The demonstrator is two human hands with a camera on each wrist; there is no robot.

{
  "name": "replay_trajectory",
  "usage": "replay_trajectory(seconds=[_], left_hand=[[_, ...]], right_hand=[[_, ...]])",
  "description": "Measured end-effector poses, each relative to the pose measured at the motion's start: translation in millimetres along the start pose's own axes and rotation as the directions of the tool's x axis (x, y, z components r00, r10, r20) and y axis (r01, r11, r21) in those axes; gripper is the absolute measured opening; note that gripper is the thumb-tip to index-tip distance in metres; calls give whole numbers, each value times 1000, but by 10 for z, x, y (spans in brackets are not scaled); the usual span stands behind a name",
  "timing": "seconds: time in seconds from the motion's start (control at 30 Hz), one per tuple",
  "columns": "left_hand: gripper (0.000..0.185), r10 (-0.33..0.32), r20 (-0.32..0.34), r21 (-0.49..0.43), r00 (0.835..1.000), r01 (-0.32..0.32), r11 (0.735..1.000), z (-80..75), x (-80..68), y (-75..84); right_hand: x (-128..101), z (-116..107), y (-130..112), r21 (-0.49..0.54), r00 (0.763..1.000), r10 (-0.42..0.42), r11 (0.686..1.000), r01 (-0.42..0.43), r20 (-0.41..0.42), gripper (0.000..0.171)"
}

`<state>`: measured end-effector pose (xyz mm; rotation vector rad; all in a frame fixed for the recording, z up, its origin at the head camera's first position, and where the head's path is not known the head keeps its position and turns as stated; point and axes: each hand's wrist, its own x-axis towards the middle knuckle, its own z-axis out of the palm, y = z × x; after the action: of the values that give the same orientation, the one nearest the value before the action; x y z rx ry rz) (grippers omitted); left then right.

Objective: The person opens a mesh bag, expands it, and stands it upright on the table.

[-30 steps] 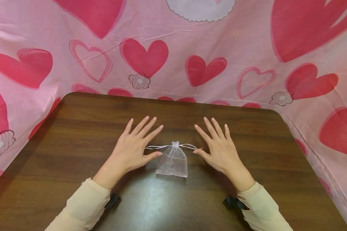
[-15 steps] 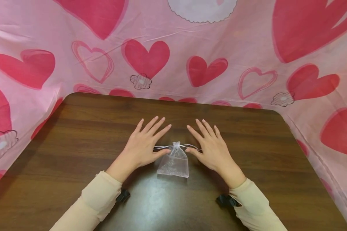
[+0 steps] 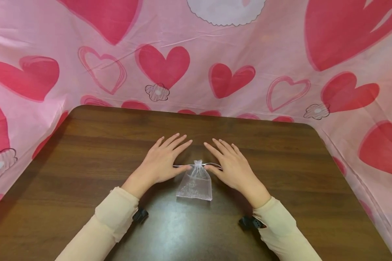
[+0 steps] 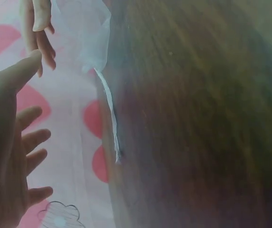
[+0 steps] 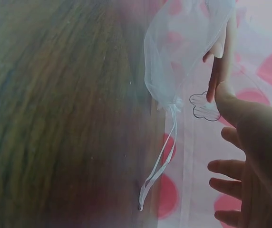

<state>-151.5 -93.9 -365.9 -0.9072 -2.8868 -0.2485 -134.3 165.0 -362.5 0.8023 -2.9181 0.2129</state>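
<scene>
A small sheer white drawstring pouch (image 3: 195, 185) lies flat on the dark wooden table (image 3: 94, 145), its gathered neck pointing away from me. Thin white strings (image 3: 182, 166) run left and right from the neck. My left hand (image 3: 170, 161) lies just left of the neck, fingers straight and spread, thumb tip at the string. My right hand (image 3: 227, 163) mirrors it on the right, with its thumb by the neck. Neither hand holds anything. In the left wrist view the left hand (image 4: 7, 142) is beside the string (image 4: 110, 114) and pouch (image 4: 81, 33). In the right wrist view the right hand (image 5: 255, 142) is next to the pouch (image 5: 183, 52).
A pink cloth with red hearts (image 3: 228, 79) hangs round the table's far and side edges. The tabletop has rounded far corners. Cream sleeves (image 3: 111, 217) cover both forearms, each with a black wrist strap (image 3: 139, 214).
Both hands have slid inward toward the pouch's neck, so the gap between them is narrower. The pouch has stayed where it was.
</scene>
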Motion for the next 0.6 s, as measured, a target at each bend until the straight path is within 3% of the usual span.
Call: replay_trajectory(seconds=[0.2,0.4,0.6], left_hand=[[80,3,-7,-59,1000,-3,998,20,57,6],[73,6,28,-97,1000,-3,995,40,112,19],[59,1,44,-137,999,5,991,86,144,71]], right_hand=[[27,25,-2,49,999,-45,998,46,-21,69],[53,48,-5,102,995,-81,991,86,-51,60],[74,65,-47,179,997,-78,981,79,-17,50]])
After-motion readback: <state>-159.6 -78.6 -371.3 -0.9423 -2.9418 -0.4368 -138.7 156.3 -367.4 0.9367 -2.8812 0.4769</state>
